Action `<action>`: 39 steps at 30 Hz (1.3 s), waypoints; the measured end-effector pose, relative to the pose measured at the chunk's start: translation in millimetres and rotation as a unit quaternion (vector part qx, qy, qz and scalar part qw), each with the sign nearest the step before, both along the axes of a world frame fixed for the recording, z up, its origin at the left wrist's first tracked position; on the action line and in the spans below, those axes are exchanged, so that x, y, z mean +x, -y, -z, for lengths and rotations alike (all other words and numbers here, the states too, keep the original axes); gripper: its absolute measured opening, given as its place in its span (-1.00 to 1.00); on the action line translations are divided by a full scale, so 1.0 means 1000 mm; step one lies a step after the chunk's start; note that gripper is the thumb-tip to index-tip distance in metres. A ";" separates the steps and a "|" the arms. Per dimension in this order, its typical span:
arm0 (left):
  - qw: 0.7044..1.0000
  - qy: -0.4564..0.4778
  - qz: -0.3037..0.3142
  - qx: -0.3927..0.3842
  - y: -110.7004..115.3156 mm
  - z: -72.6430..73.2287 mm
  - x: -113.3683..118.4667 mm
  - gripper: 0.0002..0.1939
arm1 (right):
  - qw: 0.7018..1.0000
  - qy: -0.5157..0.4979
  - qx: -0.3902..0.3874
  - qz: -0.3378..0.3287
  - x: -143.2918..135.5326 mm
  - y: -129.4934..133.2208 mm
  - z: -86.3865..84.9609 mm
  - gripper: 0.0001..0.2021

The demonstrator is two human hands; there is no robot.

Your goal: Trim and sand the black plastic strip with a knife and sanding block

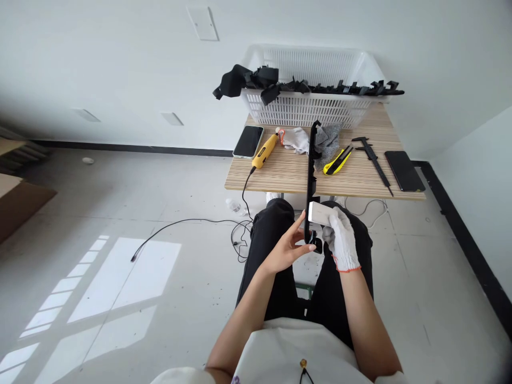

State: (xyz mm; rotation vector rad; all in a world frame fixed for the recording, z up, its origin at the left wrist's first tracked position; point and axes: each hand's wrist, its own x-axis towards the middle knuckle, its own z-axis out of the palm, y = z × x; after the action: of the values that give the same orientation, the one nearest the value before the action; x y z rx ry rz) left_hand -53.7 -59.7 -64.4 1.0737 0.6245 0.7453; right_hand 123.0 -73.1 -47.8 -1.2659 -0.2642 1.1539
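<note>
My bare left hand (286,249) holds the near end of a long black plastic strip (311,176), its thumb and fingers on either side of the part. The strip's far end reaches over the table, and small clips stick out along its right side. In a white knit glove with an orange cuff, my right hand (342,237) is closed around a pale rectangular block (320,213). That block lies against or very close to the strip's right side; whether they touch I cannot tell.
On the wooden table (276,178) lie a yellow corded tool (265,151), a glove (296,140), a grey cloth (328,141), a yellow utility knife (338,160), black calipers (374,162) and two phones (248,141). Behind, a white basket (304,109) carries black parts. Cables (192,220) trail across the floor.
</note>
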 end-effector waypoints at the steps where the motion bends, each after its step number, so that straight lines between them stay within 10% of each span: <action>1: 1.000 0.000 0.000 -0.001 0.000 0.000 0.000 0.07 | 1.000 -0.003 0.007 0.003 0.001 -0.001 0.001 -0.37; 18: 0.999 -0.016 0.039 -0.002 -0.001 0.001 0.001 -0.02 | 0.996 0.060 -0.007 -0.071 -0.003 0.010 0.000 -0.43; 26: 0.996 -0.032 0.085 0.002 0.000 -0.002 -0.001 0.38 | 0.993 0.094 0.008 -0.068 -0.002 0.016 -0.003 -0.28; 31: 0.995 -0.005 0.088 -0.035 0.001 -0.003 -0.004 0.46 | 0.995 0.097 0.022 0.006 -0.002 0.018 -0.005 -0.55; 39: 0.997 0.033 0.056 -0.030 -0.001 0.000 -0.003 0.29 | 0.995 0.068 0.070 0.002 0.016 0.019 -0.003 -0.24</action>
State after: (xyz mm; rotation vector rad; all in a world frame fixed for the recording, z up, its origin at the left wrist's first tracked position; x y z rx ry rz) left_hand -56.7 -58.6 -64.2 1.0163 0.5223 0.6592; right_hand 139.5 -91.9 -45.1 -1.2219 -0.4356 1.0297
